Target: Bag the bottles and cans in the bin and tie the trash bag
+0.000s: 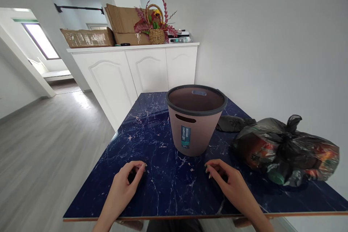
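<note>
A pinkish-brown garbage bin (pixel 202 136) with a dark rim stands upright on the blue marbled table (pixel 130 141). It has a slot handle and a blue-green label on its front, and no bag lines it. My left hand (pixel 126 181) rests on the table in front of the bin to the left, thumb and fingertips together with nothing seen in them. On the other side, my right hand (pixel 225 179) lies in the same curled pose, closed, near the bin's base but apart from it. Right of the bin sits a knotted black plastic bag (pixel 288 152) full of rubbish.
Behind the bin lies a dark folded plastic bag (pixel 235 123). A white cabinet (pixel 146 69) stands past the table's far end, bearing cardboard boxes (pixel 89 38) and a flower basket (pixel 157 37). A grey wall (pixel 258 43) runs along the right; wood floor (pixel 59 141) is at left.
</note>
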{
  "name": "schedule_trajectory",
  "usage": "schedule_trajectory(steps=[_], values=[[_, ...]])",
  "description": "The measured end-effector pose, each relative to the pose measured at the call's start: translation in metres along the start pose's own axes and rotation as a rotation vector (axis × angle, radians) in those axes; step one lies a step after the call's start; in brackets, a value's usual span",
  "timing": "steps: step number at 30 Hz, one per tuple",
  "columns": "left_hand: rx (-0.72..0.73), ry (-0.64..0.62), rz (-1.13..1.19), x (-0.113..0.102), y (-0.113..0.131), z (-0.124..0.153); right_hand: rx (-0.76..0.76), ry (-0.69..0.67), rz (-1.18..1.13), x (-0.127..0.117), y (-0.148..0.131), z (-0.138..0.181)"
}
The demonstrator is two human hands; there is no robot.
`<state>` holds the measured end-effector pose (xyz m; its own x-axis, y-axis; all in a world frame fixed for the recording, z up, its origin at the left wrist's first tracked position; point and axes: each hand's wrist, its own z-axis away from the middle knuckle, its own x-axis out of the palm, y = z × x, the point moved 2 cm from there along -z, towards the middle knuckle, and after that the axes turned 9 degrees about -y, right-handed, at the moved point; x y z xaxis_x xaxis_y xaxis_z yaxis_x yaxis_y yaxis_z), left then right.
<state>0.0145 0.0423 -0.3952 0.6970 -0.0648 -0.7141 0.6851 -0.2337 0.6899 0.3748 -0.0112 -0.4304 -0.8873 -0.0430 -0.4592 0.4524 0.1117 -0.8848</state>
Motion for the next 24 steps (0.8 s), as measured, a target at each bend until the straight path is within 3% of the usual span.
schedule_trajectory(steps=[24], values=[[0.015,-0.002,-0.044,-0.0019,0.0056,0.0016,0.045,-0.035,-0.001,0.0026,0.0035,0.0007]])
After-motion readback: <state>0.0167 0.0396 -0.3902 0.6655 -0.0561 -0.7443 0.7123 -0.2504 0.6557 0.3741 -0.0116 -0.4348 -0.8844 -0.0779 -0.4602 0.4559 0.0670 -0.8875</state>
